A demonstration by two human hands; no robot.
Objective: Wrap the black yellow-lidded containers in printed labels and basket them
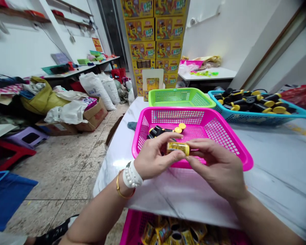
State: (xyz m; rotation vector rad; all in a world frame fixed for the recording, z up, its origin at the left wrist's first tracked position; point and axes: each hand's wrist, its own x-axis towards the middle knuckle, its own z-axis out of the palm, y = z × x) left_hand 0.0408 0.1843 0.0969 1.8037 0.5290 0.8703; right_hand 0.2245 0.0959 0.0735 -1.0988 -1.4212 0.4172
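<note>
Between my two hands lies a small cylinder with a printed yellow wrapper [177, 148], held sideways over the near rim of a pink basket [232, 143]. My left hand [155, 154] grips its left part between thumb and fingers. At its yellow right end, my right hand [216, 166] pinches with thumb and fingertips. Several black cylinders with yellow ends [156, 130] rest inside the pink basket, near two yellow round caps [180, 128]. Below the table edge, another pink basket [129, 226] holds several yellow-wrapped cylinders [187, 236], some showing dark open ends.
Behind the pink basket stands a green basket [181, 92]. A blue basket [260, 119] heaped with black-and-yellow cylinders sits to the right on the marbled table [272, 163]. Stacked yellow boxes [142, 29] rise at the back. White sacks [94, 88] and a cardboard box [95, 114] occupy the left floor.
</note>
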